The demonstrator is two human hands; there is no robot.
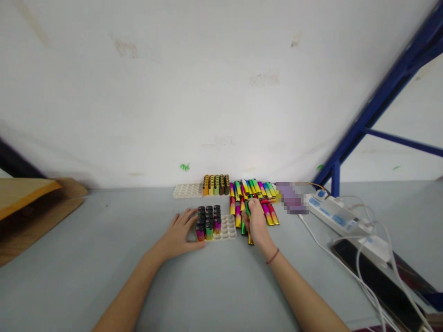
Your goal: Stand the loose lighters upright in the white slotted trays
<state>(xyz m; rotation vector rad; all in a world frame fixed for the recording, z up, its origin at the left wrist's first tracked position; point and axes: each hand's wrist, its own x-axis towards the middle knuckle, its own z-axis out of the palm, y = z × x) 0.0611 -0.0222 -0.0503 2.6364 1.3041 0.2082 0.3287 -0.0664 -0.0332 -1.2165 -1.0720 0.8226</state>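
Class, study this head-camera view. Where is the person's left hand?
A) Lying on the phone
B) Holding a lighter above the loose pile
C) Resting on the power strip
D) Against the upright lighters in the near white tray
D: the left hand sits open with its fingertips at the upright lighters in the white tray.

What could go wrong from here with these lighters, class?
The left hand sits right against the upright lighters in the white tray, so a slip could topple them. The right hand grips a lighter over the loose pile of lighters, and a snag could scatter that pile. The power strip lies close by, so strays could land among its cables.
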